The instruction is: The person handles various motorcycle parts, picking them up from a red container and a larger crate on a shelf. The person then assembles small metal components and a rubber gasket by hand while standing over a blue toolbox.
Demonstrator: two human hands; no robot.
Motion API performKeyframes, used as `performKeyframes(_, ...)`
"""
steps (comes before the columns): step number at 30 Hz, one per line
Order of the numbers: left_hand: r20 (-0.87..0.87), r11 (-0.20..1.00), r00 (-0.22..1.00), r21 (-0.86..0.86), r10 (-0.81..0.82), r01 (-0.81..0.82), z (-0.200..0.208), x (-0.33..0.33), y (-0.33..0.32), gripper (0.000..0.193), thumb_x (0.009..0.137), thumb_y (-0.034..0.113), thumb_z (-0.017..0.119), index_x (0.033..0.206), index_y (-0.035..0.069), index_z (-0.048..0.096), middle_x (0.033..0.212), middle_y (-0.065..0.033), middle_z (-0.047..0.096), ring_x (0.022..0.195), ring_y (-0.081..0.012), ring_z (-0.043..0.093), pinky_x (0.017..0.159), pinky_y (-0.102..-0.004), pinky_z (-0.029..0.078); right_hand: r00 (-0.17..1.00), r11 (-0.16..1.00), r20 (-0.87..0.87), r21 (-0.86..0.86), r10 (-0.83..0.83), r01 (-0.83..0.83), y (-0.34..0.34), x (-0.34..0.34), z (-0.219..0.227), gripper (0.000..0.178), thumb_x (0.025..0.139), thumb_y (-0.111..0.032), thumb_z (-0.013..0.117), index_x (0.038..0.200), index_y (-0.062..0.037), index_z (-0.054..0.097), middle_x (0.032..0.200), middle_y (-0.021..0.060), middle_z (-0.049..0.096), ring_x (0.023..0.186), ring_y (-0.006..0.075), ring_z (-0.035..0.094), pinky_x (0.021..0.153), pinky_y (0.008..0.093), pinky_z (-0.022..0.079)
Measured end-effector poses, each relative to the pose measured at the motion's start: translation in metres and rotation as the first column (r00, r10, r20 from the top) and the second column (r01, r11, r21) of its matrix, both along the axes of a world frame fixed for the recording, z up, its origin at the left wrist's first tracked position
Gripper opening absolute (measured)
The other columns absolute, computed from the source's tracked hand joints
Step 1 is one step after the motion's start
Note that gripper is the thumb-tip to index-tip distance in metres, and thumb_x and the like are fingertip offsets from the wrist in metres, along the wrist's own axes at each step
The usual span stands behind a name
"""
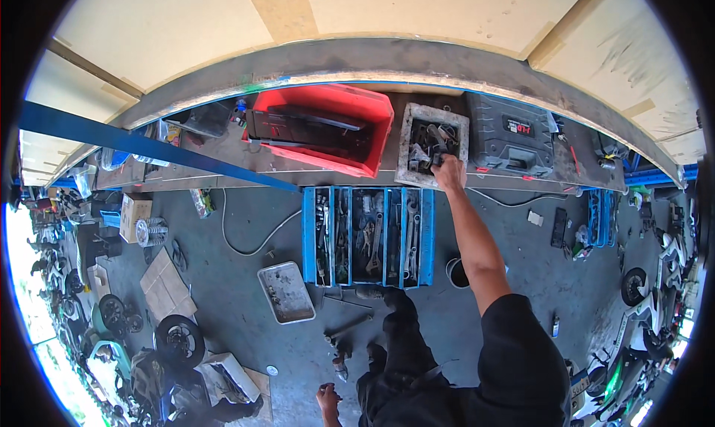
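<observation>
The right hand (449, 172) is stretched up to the shelf and its grip looks curled around a dark metal piece at the near rim of the grey tray of parts (406, 147); whether the fingers have fully clamped on it cannot be told at this size. The piece is at the tray, barely raised if at all, so by the look of it the picking out is only at its start. The tray sits between a red bin (331, 129) and a dark tool case (510, 140) on the same shelf. Below, on the floor, a blue cantilever toolbox (369, 237) stands spread open, full of spanners. The left hand (328, 399) hangs low beside the knee, fingers loosely bent and holding nothing, near a loose tool (346, 329) and a flat metal pan (287, 293).
</observation>
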State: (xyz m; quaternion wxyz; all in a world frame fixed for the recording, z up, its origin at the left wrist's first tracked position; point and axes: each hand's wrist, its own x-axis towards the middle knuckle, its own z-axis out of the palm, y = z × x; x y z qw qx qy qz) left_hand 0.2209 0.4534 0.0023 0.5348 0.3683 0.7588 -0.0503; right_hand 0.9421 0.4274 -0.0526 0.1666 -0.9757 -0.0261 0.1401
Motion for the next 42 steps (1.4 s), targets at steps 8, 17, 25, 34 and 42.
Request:
performKeyframes(8,0.031,0.999,0.999,-0.002,-0.034,0.034,-0.007,0.016,-0.002,0.018,0.085,0.013,0.058,0.094,-0.002,0.063,0.059,-0.0049,0.053,0.045,-0.0142,0.053,0.041,-0.0296,0.048,0.998,0.998,-0.038,-0.016,-0.054,0.054,0.003,-0.003,0.002,0.046,0.076,-0.03,0.077,0.118,-0.0174,0.066,0.108,0.0158,0.07,0.105,0.0333,0.066,0.087,0.0457,0.053)
performKeyframes(17,0.037,0.998,0.999,0.06,-0.016,0.014,-0.003,0.021,0.013,0.018,0.085,0.012,0.058,0.094,-0.002,0.063,0.059,-0.0051,0.053,0.045,-0.0143,0.053,0.041,-0.03,0.048,0.989,0.879,0.054,0.467,-0.136,0.095,-0.05,0.027,-0.04,0.034,0.082,-0.012,0.062,0.116,-0.0088,0.062,0.1,0.0201,0.07,0.096,0.0386,0.067,0.082,0.045,0.053)
performKeyframes(25,0.002,0.999,0.999,-0.001,0.036,-0.036,-0.004,-0.002,-0.005,0.013,0.088,0.016,0.059,0.092,0.003,0.061,0.055,-0.001,0.046,0.042,-0.0117,0.047,0.038,-0.0284,0.042,0.98,0.906,0.103,0.407,-0.172,0.116,-0.038,0.016,-0.031,0.028,0.083,-0.011,0.06,0.11,-0.0073,0.063,0.096,0.0207,0.07,0.093,0.037,0.068,0.08,0.0454,0.052)
performKeyframes(34,-0.015,0.998,0.998,0.031,0.059,-0.058,-0.001,-0.008,-0.001,0.018,0.085,0.015,0.064,0.094,-0.001,0.064,0.059,-0.0039,0.052,0.044,-0.0131,0.051,0.038,-0.0295,0.047,0.993,0.986,0.106,0.165,-0.046,0.028,-0.008,0.005,0.005,0.045,0.082,-0.031,0.07,0.122,-0.015,0.058,0.11,0.0186,0.061,0.113,0.0363,0.059,0.091,0.0436,0.051)
performKeyframes(42,0.007,1.0,1.0,0.014,0.008,-0.009,-0.003,-0.007,0.005,0.017,0.088,0.015,0.061,0.095,0.0,0.064,0.06,-0.0031,0.052,0.045,-0.012,0.05,0.041,-0.029,0.046,1.0,0.998,-0.016,-0.07,-0.003,0.002,0.027,0.042,0.02,0.049,0.081,-0.041,0.071,0.119,-0.0132,0.059,0.115,0.0204,0.066,0.109,0.0387,0.062,0.09,0.0494,0.051)
